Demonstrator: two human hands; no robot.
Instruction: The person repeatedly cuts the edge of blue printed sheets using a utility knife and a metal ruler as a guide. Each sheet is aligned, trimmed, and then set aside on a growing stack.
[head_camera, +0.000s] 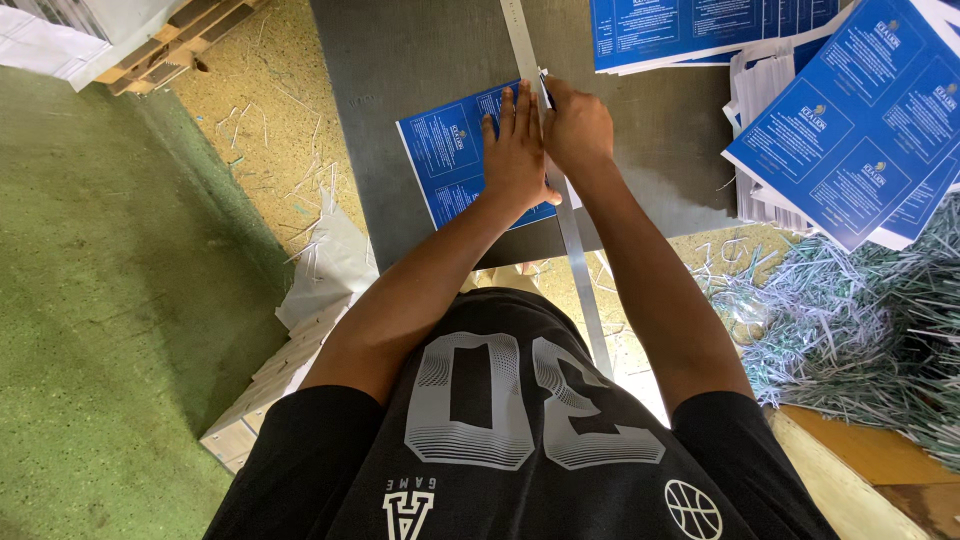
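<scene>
A blue printed sheet (445, 160) lies on a dark grey cutting board (420, 60). A long metal ruler (578, 270) runs across the board along the sheet's right edge. My left hand (515, 150) presses flat on the sheet and against the ruler, fingers spread. My right hand (578, 125) is closed around a small cutting knife (544, 90), whose tip touches the ruler's edge at the top of the sheet.
Stacks of blue printed sheets (850, 120) lie at the right and top right (690, 30). A heap of thin paper strips (860, 320) fills the right side. White packs (290, 360) sit at the left on the green floor (100, 300). A wooden pallet (170, 45) stands top left.
</scene>
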